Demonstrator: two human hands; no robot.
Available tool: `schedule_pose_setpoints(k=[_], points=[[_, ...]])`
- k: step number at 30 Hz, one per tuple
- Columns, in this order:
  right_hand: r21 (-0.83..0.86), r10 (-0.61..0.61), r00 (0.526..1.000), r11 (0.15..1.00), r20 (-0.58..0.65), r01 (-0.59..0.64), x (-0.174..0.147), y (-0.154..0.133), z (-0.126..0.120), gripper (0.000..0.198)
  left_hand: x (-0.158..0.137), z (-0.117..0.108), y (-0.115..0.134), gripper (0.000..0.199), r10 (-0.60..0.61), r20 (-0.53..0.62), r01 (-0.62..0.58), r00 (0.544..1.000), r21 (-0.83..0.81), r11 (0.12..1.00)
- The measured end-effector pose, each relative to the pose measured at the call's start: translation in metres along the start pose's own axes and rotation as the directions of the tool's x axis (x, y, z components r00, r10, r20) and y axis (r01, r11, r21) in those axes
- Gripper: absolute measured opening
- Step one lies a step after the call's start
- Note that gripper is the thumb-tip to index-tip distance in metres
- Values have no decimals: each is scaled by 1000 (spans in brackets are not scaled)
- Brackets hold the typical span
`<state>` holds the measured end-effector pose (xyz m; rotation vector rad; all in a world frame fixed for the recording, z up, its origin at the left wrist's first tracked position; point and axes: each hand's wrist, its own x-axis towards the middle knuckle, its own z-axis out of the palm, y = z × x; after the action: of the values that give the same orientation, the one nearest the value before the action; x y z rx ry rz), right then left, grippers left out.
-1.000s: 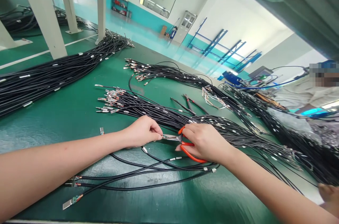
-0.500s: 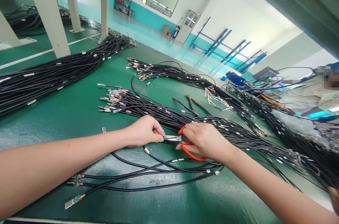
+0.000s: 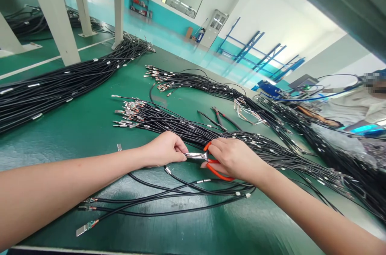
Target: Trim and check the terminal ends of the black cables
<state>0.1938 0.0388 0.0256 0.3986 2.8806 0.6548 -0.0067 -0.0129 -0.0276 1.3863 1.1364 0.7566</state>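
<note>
Orange-handled scissors are in my right hand, whose fingers wrap round the handles. Their blades point left and reach the fingertips of my left hand. That hand is pinched closed; what lies between its thumb and fingers is too small to make out. A black cable with a white tag runs just below the left hand. Several loose black cables with bare metal connectors lie in front, one connector near the lower left. Behind both hands stretches a thick bundle of black cables with connector ends at its left.
Dark-handled pliers lie beyond the bundle on the green table. More cable bundles cover the left, with another bundle at the back. White metal posts stand at the left. A person is at the far right.
Both hands and the scissors stay almost in place. The view shifts slightly. A part of a hand at the lower right edge is out of view now.
</note>
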Motion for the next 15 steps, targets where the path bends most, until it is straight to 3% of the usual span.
schedule_pose_setpoints(k=[15], points=[[-28, -18, 1000, 999, -25, 17, -1, -1, 1, 40, 0, 1, -3, 16, 15, -17, -16, 1000, -25, 1000]])
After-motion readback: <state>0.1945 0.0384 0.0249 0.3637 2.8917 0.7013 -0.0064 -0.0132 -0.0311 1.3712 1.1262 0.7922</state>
